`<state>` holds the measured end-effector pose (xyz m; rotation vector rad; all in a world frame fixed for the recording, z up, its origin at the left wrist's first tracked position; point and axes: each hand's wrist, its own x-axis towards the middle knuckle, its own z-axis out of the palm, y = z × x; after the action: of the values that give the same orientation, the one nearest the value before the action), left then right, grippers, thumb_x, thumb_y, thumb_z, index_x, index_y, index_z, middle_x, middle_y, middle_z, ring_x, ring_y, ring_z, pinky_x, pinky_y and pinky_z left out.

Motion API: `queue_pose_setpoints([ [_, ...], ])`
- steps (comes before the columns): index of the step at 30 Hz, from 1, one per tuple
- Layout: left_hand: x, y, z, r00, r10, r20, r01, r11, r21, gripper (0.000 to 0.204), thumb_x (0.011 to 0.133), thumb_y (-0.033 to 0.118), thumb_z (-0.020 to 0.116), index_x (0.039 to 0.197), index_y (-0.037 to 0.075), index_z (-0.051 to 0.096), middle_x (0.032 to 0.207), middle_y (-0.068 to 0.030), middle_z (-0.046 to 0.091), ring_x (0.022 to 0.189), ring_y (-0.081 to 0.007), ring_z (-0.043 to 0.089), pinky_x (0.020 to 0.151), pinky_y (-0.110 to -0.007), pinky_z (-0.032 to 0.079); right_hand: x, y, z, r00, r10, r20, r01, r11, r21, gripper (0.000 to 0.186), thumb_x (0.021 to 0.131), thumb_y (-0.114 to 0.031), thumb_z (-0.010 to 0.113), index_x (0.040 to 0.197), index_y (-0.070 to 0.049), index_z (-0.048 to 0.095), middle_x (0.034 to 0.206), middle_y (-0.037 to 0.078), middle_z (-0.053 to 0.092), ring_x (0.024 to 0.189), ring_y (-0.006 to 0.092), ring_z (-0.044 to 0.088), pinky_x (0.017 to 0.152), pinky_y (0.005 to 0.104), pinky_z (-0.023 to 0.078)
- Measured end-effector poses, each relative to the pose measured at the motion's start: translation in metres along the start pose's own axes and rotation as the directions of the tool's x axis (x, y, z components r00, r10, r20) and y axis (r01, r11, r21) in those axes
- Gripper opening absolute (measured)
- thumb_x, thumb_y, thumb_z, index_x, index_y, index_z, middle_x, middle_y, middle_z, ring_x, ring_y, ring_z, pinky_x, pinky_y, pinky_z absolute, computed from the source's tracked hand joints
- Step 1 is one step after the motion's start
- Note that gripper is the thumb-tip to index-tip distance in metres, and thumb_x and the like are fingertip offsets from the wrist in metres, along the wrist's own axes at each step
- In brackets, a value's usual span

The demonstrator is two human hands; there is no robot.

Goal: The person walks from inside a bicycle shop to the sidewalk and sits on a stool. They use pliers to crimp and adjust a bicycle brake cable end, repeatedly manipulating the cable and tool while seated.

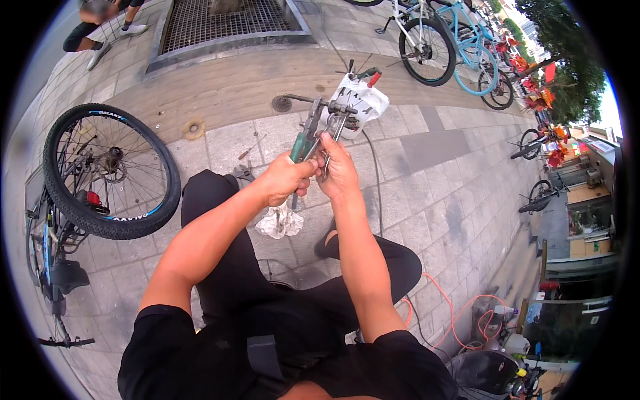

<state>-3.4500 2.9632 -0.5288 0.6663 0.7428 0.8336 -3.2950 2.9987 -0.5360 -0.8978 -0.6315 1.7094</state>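
Ahead of my knees, my two hands meet close together over the paving. My left hand (289, 180) is closed round a green-handled tool (303, 143) that looks like pliers, its metal jaws pointing away from me. My right hand (340, 167) grips a slim shiny metal tool (337, 127); its exact kind is unclear. At their far ends lies a dark metal piece with a long bar (300, 99), overlapping both tools; I cannot tell whether it is joined to either. Just beyond is a white bag or container (367, 100) with dark tools and a red handle.
An upturned bicycle with a large wheel (112, 170) stands at left. Crumpled white paper or cloth (279, 222) lies between my feet. Parked bicycles (427, 53) line the far right. A tree grate (227, 27) lies ahead; an orange hose (453, 313) curls at lower right. Another person (107, 30) is far left.
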Motion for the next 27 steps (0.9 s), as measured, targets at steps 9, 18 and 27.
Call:
queue_pose_setpoints([
  [9,0.001,0.004,-0.008,0.995,0.085,0.048,-0.088,0.994,0.071,0.038,0.105,0.043,0.063,0.11,0.005,0.065,0.085,-0.0021,0.056,0.061,-0.0104,0.047,0.054,-0.029,0.042,0.002,-0.012,0.005,0.998,-0.008,0.067,0.007,1.0,0.016,0.034,0.102,-0.033,0.069,0.115,-0.002,0.065,0.073,-0.002,0.052,0.06,0.0094,0.05,0.051,0.0264,0.042],
  [18,-0.004,0.012,-0.016,0.97,0.236,0.064,-0.245,0.935,0.256,0.032,0.105,0.034,0.065,0.119,0.004,0.063,0.088,-0.0016,0.065,0.058,-0.0093,0.051,0.052,-0.026,0.043,0.011,-0.014,0.006,0.984,0.093,0.155,-0.099,0.995,0.031,0.032,0.105,-0.031,0.064,0.114,0.0,0.065,0.077,0.0,0.057,0.059,0.01,0.051,0.048,0.0258,0.042],
  [27,-0.002,0.015,-0.021,0.967,0.243,0.079,-0.254,0.896,0.365,0.03,0.098,0.019,0.072,0.123,0.005,0.063,0.09,-0.0012,0.068,0.065,-0.0092,0.058,0.055,-0.027,0.048,0.013,-0.013,0.0,0.975,0.12,0.189,-0.148,0.978,0.146,0.032,0.106,-0.032,0.062,0.112,-0.001,0.064,0.076,0.0,0.054,0.058,0.0107,0.05,0.047,0.0269,0.041],
])
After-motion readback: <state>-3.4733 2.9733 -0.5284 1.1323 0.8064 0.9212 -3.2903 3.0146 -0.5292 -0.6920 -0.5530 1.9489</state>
